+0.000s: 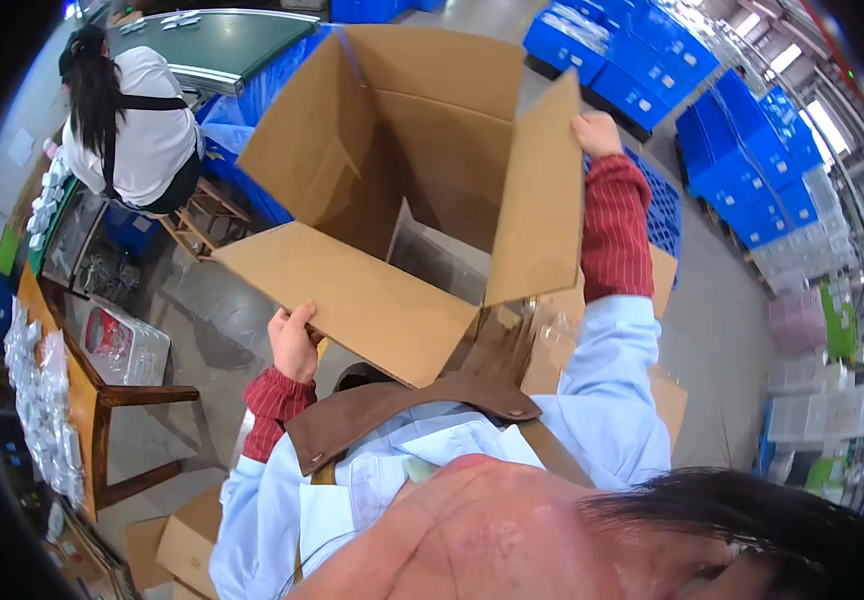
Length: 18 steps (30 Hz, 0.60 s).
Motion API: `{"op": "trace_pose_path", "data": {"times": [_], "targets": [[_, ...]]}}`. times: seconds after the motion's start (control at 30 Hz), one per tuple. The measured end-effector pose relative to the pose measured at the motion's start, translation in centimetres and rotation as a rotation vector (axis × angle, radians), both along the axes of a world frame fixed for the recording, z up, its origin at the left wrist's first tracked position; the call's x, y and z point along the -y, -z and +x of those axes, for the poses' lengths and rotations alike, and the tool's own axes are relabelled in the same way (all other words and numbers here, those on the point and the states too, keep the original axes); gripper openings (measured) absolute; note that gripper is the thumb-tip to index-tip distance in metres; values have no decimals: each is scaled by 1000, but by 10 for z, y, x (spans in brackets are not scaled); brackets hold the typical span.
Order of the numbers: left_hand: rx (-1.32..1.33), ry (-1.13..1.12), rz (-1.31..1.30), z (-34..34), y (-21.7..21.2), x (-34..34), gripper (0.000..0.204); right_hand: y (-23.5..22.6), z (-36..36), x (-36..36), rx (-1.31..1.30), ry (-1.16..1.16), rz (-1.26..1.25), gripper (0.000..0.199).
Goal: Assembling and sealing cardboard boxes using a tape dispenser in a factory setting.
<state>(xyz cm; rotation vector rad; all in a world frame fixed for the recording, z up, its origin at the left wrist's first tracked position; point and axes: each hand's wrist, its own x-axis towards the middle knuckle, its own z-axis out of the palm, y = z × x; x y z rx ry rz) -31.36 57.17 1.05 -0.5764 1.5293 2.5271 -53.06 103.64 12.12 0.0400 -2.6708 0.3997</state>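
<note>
A large brown cardboard box [442,125] is held up before me, its flaps standing out. Fingers of my left hand [294,343] close on the edge of the near flap [362,300], with the thumb on top. Farther off, my right hand [598,134] grips the outer edge of the right flap [540,195] near its upper corner. Grey shows through a gap at the bottom of the box; part of a bottom flap sticks up beside it. The outside of the box's far walls is hidden.
A co-worker [142,120] sits on a wooden stool [192,225] by a green conveyor [222,40] at the far left. Wrapped items lie on a wooden table [77,390] at left. Blue bins [747,150] are stacked at right. Closed cartons [552,350] stand by my right side.
</note>
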Motion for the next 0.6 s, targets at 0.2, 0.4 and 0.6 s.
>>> {"op": "trace_pose_path", "data": {"times": [0.2, 0.4, 0.6], "targets": [[-18, -67, 163, 73, -3, 78, 24, -43, 32, 101, 65, 189, 46, 38], [-15, -84, 191, 141, -29, 107, 30, -56, 51, 139, 353, 182, 39, 40], [16, -217, 102, 225, -14, 113, 25, -33, 49, 236, 448, -185, 302, 41]]}}
